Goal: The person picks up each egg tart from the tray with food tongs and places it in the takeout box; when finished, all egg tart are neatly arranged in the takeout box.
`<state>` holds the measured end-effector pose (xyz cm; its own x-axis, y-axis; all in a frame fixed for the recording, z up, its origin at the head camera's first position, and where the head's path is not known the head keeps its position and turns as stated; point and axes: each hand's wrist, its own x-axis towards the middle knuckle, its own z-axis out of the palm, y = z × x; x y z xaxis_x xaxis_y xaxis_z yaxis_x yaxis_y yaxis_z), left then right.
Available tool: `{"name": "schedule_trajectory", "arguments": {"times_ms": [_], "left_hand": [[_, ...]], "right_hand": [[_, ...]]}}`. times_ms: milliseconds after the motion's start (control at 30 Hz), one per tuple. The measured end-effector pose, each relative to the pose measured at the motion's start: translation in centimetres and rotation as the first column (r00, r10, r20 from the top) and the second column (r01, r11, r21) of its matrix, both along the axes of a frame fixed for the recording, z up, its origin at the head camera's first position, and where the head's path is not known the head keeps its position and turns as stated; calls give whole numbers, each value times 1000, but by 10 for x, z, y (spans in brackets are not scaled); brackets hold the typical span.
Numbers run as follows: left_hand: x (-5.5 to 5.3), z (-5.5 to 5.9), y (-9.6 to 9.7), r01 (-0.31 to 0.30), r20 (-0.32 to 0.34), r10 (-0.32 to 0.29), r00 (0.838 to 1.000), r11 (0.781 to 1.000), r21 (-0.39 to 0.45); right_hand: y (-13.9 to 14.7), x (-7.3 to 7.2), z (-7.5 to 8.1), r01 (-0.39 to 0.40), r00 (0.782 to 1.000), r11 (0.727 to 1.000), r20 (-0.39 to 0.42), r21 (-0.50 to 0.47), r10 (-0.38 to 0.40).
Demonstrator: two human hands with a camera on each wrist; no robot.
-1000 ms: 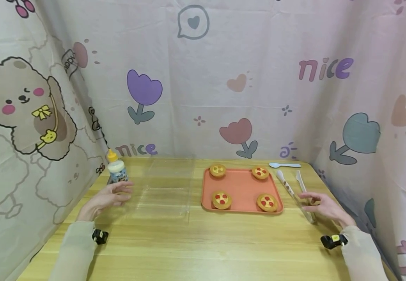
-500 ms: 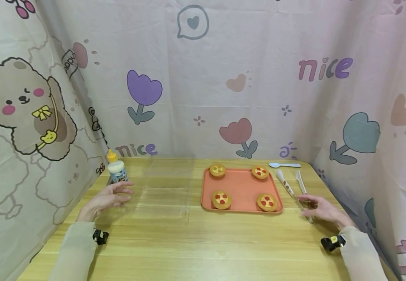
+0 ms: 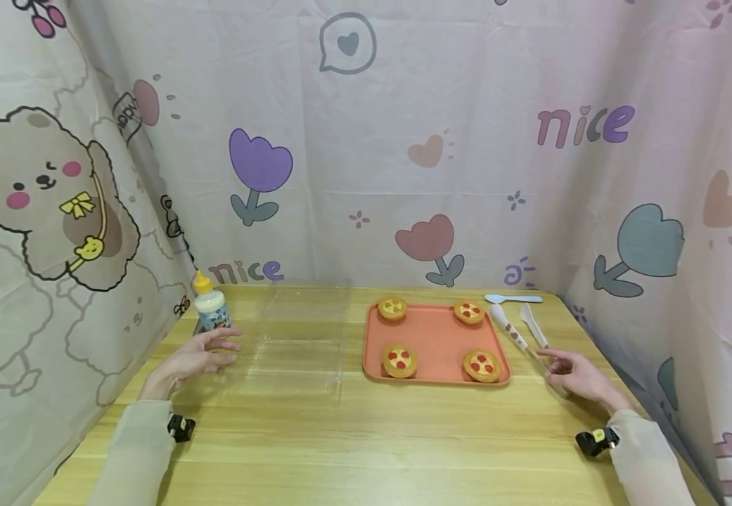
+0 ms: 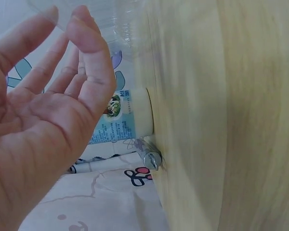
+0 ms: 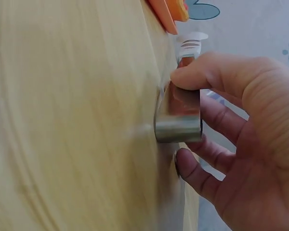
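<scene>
My right hand grips metal tongs with white tips at the right of the table. In the right wrist view, the thumb presses one shiny arm of the tongs near the bend, with fingers curled on the far side. The white tips stand apart with nothing between them. My left hand is held with loosely bent fingers and holds nothing. Beside it stands a squeeze bottle with a yellow cap; its blue label shows behind the left hand. A clear plastic box lies just right of that hand.
An orange tray at right of centre bears several small pizza-like tarts, one near each corner. A pale blue spoon-like utensil lies at the back right. A grey metal cylinder sits by the bottle. Patterned curtains surround the wooden table.
My right hand has closed in on the tongs, and their tips have shifted slightly left and nearer each other. The left hand has stayed in place.
</scene>
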<state>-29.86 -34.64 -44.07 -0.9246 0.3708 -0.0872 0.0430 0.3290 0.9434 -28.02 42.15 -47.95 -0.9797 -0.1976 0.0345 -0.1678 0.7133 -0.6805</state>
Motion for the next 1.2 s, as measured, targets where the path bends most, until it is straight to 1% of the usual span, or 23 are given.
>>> {"name": "schedule_trajectory", "arguments": {"times_ms": [67,133,267,433,533,633,733,900,1033,1133,1200], "left_hand": [[0,0,0,-6,9,6,1000,1000,7],[0,0,0,-9,18,9,1000,1000,10],[-1,0,0,-22,23,22,999,1000,0],[-1,0,1,-25,17,25,1000,1000,-10],[-1,0,1,-23,18,23,1000,1000,-12],[-2,-1,1,-34,28,34,999,999,-6],[-3,-1,1,-35,36,35,999,999,8],[-4,-1,1,-37,59,35,998,999,37],[-2,-1,0,-37,64,34,997,998,43],[-1,-1,0,-39,68,35,997,998,45],[0,-1,-1,-31,72,27,997,998,49]], "right_hand": [[0,1,1,20,999,1000,-25,21,-19],[-1,1,1,62,998,998,-32,7,-62],[0,1,0,121,991,992,-62,-26,-122],[2,0,0,154,983,988,-100,-21,-155],[2,2,1,159,984,987,-77,-39,-161],[2,2,2,162,985,982,-44,-97,-167],[2,2,1,138,989,978,-31,-153,-144],[4,2,-2,105,991,977,-58,-185,-118],[6,3,-4,81,987,976,-117,-202,-106],[8,4,-3,93,980,978,-158,-185,-123],[9,6,-1,114,979,977,-147,-179,-141]]}}
